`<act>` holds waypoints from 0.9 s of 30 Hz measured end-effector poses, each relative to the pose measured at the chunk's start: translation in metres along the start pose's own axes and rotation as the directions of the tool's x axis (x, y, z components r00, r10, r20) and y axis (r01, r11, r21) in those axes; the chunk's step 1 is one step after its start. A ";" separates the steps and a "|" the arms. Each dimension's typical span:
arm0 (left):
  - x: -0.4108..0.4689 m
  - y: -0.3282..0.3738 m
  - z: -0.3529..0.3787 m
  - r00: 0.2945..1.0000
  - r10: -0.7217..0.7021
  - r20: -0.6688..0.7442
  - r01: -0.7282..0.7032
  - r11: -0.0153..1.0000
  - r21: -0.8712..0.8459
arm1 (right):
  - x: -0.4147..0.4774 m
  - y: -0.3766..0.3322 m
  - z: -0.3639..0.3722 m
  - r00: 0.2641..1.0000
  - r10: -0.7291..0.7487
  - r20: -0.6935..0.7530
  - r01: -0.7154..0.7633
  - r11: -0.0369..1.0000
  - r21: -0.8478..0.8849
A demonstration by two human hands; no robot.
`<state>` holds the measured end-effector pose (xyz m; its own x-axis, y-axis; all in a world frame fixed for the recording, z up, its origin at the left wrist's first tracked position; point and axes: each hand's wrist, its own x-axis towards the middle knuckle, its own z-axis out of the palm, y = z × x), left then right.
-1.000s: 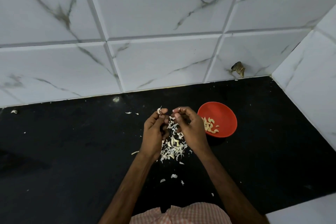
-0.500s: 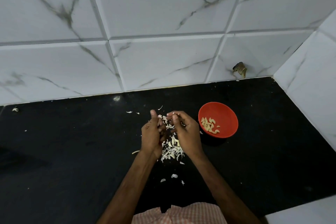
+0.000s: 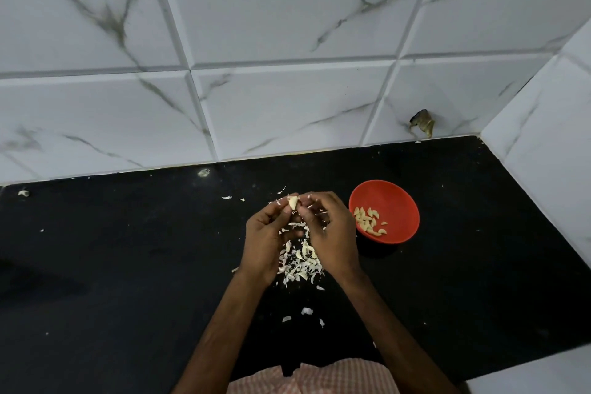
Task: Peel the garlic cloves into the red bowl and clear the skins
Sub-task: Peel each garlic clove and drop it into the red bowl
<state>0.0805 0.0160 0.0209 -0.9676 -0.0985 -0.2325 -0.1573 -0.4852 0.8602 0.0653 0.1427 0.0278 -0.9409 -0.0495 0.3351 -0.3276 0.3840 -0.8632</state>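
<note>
Curled fingers [image 3: 281,213] of the left hand [image 3: 263,243] pinch a garlic clove [image 3: 293,202], and the right hand [image 3: 332,235] nips it too. Beneath them a skins heap [image 3: 300,261] litters the worktop [image 3: 128,265]. The red bowl [image 3: 398,201] sits just right of them, toward the back right corner, with open worktop to the left.

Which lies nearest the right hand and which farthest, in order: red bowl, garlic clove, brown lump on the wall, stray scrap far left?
From the right hand:
1. garlic clove, at its fingertips, held by the left hand.
2. red bowl, just right of it.
3. brown lump, back right on the wall.
4. stray scrap, far left by the wall.
</note>
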 end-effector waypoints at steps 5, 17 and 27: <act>0.001 -0.003 0.001 0.998 0.054 -0.027 -0.051 0.994 0.098 | 0.001 0.000 0.000 0.999 0.041 -0.016 -0.041 0.998 0.039; 0.017 -0.039 0.028 0.993 0.120 -0.008 -0.113 0.955 0.274 | -0.001 0.031 -0.012 0.582 0.742 0.332 -0.549 0.057 0.834; 0.059 -0.090 0.005 0.979 0.168 0.118 -0.192 0.553 0.811 | 0.030 0.118 -0.089 0.394 0.917 0.064 -0.516 0.163 0.841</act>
<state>0.0369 0.0579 -0.0678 -0.9967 -0.0756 -0.0297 -0.0611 0.4555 0.8881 0.0062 0.2692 -0.0308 -0.6768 0.2731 -0.6836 0.3603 -0.6869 -0.6311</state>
